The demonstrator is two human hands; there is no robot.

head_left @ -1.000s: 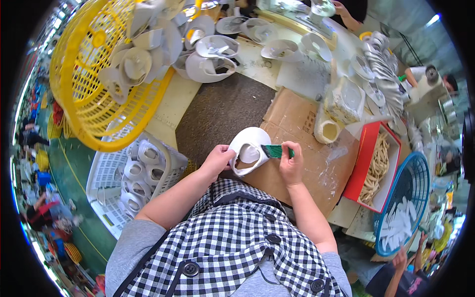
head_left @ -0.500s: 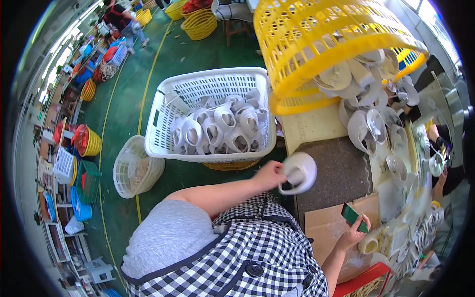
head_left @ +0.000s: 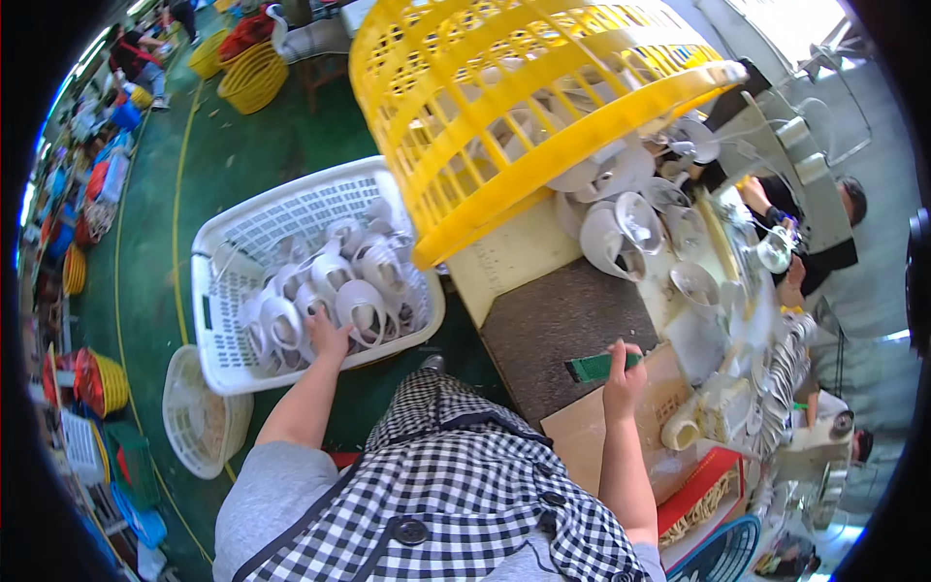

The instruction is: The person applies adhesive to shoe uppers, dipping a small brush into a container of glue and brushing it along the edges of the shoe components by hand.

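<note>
My left hand (head_left: pixel 328 338) reaches into the white plastic basket (head_left: pixel 225 380), its fingers apart against the white shoe uppers (head_left: pixel 330 274) piled there. Which upper it touches is hard to make out. At the right, my right hand (head_left: pixel 624 380) grips a small green rectangular block (head_left: pixel 593 367) with a dark end. This block hangs over the dark work mat (head_left: pixel 562 325) on the table, beside a brown cardboard sheet (head_left: pixel 582 427).
A large yellow basket (head_left: pixel 485 189) lies tipped on the table, with white uppers (head_left: pixel 606 238) spilling out rightward. A smaller pale basket (head_left: pixel 189 427) stands on the green floor. Beside my right forearm is a red box (head_left: pixel 698 495). Across the table, a person's hand (head_left: pixel 790 281) shows.
My left hand has moved left from the table edge with a white upper into the white basket, and its fingers are now apart. My right hand still holds the green block. The view has shifted.
</note>
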